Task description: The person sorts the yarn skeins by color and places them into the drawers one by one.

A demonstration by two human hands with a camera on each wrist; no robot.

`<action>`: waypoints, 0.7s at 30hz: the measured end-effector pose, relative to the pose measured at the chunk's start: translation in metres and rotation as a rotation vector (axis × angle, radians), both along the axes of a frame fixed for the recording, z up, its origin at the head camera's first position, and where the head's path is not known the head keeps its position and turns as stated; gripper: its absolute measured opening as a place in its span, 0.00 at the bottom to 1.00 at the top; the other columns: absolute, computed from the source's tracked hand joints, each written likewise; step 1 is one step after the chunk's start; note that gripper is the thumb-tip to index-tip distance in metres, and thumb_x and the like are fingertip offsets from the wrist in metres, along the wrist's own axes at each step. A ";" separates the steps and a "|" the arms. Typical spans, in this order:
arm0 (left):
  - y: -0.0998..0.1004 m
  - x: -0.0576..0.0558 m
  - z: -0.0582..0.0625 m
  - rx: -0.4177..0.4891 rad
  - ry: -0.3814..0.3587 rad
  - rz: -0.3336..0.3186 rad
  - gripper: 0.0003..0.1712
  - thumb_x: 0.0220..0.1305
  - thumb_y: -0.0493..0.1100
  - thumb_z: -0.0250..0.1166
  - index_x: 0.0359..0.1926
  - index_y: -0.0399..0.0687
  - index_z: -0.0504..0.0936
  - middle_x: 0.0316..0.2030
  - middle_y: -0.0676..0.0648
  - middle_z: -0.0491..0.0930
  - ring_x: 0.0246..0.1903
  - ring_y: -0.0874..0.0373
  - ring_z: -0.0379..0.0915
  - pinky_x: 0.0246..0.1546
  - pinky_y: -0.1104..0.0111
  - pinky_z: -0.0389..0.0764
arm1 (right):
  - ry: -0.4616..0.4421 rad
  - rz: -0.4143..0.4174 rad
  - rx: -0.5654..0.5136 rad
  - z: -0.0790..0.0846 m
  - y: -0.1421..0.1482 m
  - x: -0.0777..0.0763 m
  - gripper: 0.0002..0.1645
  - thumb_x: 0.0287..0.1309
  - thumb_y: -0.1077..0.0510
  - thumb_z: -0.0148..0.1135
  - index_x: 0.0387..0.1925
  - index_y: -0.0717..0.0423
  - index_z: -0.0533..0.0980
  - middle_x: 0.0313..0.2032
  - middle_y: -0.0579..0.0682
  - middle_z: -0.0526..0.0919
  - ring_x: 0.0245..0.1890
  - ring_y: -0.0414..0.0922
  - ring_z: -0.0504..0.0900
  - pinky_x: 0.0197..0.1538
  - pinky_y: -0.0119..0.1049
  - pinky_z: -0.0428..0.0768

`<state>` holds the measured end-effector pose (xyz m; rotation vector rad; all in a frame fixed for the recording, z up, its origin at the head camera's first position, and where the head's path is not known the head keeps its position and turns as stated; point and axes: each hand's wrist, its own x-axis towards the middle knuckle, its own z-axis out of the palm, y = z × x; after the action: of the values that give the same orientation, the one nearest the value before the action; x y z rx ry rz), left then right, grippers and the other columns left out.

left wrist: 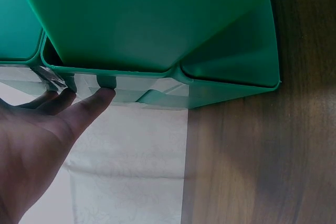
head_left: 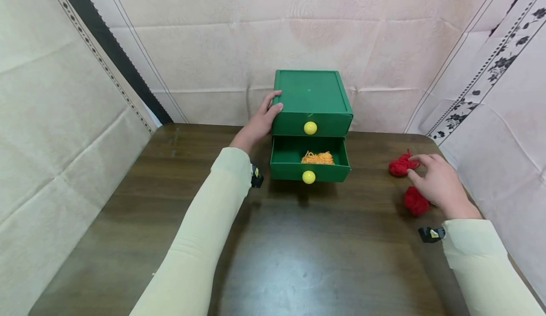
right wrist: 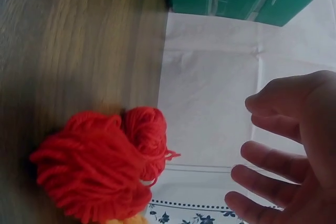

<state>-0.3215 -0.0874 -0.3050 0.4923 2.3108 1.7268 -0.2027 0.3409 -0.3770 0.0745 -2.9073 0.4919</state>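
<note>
A green drawer cabinet (head_left: 313,91) with yellow knobs stands at the back of the table. Its lower drawer (head_left: 283,172) is pulled out, with a bundle of orange yarn (head_left: 317,158) inside; the upper drawer (head_left: 328,125) is closed. My left hand (head_left: 261,119) touches the cabinet's left side with its fingertips, the fingers extended. On the right, my right hand (head_left: 441,183) hovers by two red yarn balls, a farther one (head_left: 399,166) and a nearer one (head_left: 415,201). In the right wrist view its spread, slightly bent fingers (right wrist: 268,182) are apart from the red yarn (right wrist: 97,161).
A bit of orange yarn (right wrist: 128,220) peeks out under the red yarn in the right wrist view. Pale patterned cloth (head_left: 273,36) hangs behind and along both sides of the dark wooden table (head_left: 298,259). Clear tape (left wrist: 173,86) runs along the cabinet's side.
</note>
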 end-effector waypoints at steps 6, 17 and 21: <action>0.000 -0.001 0.000 -0.011 -0.006 0.003 0.31 0.75 0.58 0.43 0.74 0.72 0.45 0.77 0.48 0.41 0.70 0.43 0.53 0.65 0.46 0.63 | -0.058 -0.012 0.001 -0.004 0.012 0.000 0.22 0.64 0.57 0.54 0.56 0.64 0.71 0.58 0.73 0.65 0.54 0.71 0.65 0.50 0.68 0.68; 0.002 -0.004 0.001 -0.016 -0.023 0.002 0.31 0.74 0.60 0.43 0.74 0.75 0.45 0.77 0.52 0.38 0.71 0.43 0.51 0.66 0.46 0.62 | -0.073 -0.020 0.008 -0.006 0.028 0.002 0.20 0.64 0.61 0.50 0.54 0.65 0.73 0.56 0.76 0.65 0.53 0.73 0.64 0.53 0.69 0.65; 0.001 -0.011 -0.007 -0.023 -0.025 0.021 0.31 0.73 0.62 0.44 0.73 0.80 0.46 0.77 0.54 0.37 0.72 0.44 0.49 0.66 0.45 0.61 | -0.103 -0.025 0.012 -0.009 0.032 0.003 0.20 0.63 0.62 0.50 0.55 0.66 0.72 0.55 0.76 0.66 0.51 0.72 0.64 0.52 0.68 0.66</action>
<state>-0.3324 -0.0865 -0.3124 0.4411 2.3238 1.7040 -0.2000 0.3733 -0.3856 0.0147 -3.0084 0.4874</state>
